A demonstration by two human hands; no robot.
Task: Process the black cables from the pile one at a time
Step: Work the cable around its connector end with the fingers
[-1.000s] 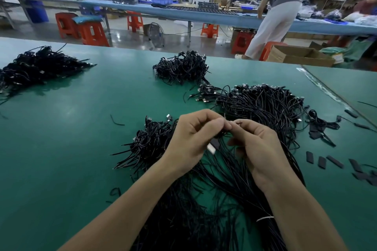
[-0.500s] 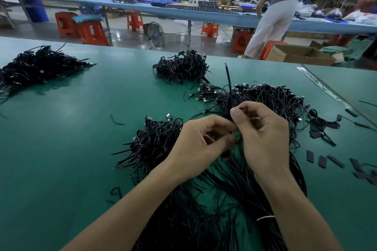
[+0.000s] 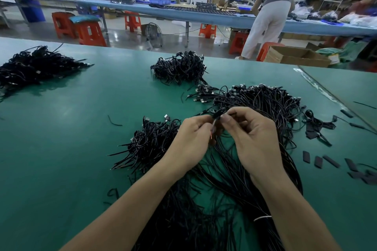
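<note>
One thin black cable (image 3: 217,113) is pinched between both hands above the green table (image 3: 71,138). My left hand (image 3: 190,140) grips its lower part, where a reddish wire end shows under the fingers. My right hand (image 3: 250,138) pinches the cable's looped top with thumb and forefinger. Behind and under the hands spreads the big pile of black cables (image 3: 263,104) with metal plugs. A smaller bunch of cables (image 3: 151,140) lies just left of my left hand.
Two more cable heaps sit farther off, one at the far left (image 3: 34,67) and one at the back middle (image 3: 181,68). Several short black sleeve pieces (image 3: 318,162) lie at the right. A person (image 3: 269,16) stands at a blue bench behind.
My right hand has dropped lower and nearer my left hand. The cable end that stuck up above the pile is now folded into a small loop between the fingertips.
</note>
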